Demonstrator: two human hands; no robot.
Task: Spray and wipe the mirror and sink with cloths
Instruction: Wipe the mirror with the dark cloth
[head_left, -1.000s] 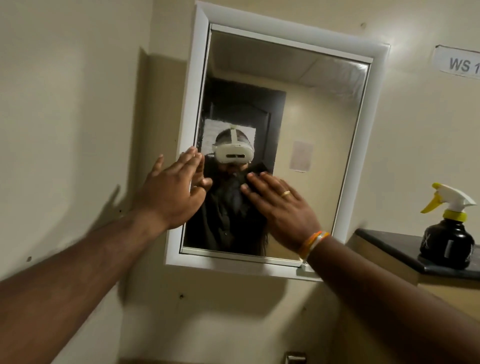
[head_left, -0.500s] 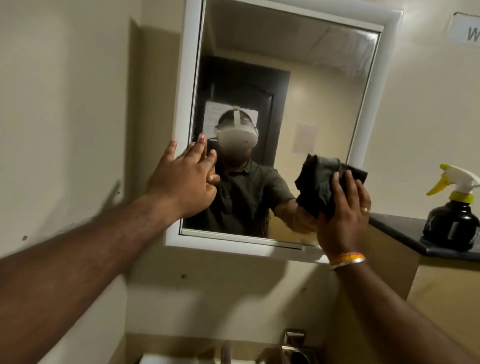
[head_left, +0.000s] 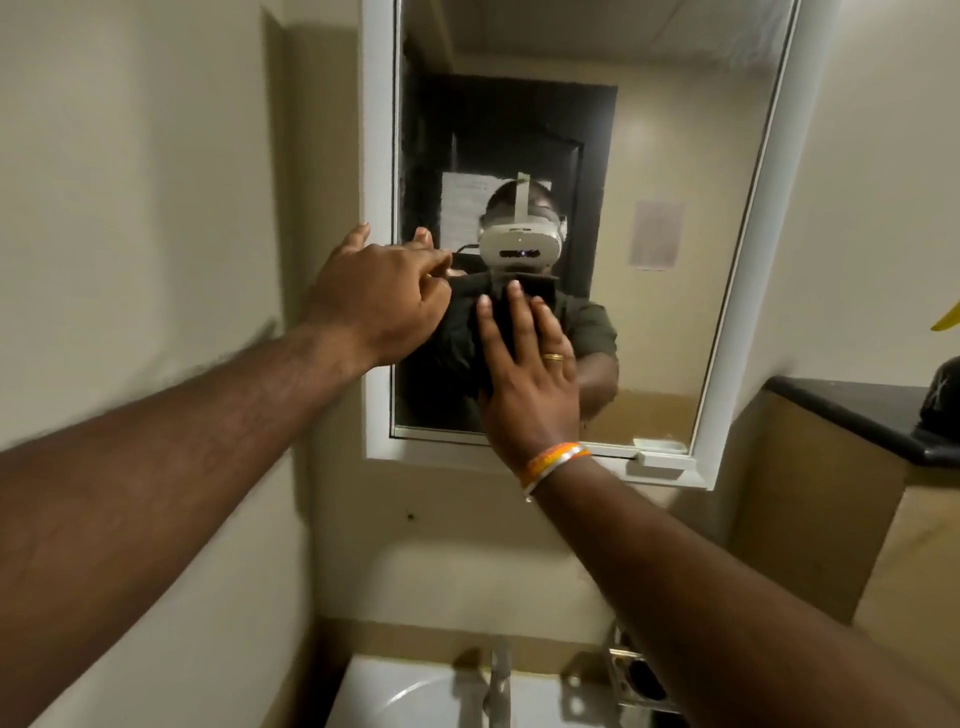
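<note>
The right hand (head_left: 530, 384) presses a dark cloth (head_left: 467, 338) flat, fingers straight, against the mirror (head_left: 675, 312) at frame centre. The left hand (head_left: 379, 296) pinches the cloth's upper edge.

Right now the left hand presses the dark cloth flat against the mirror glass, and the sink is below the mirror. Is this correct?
Not quite. The head view shows the right hand pressing the dark cloth flat against the mirror; the left hand is beside it at the frame's left edge. The sink is indeed below.
</note>
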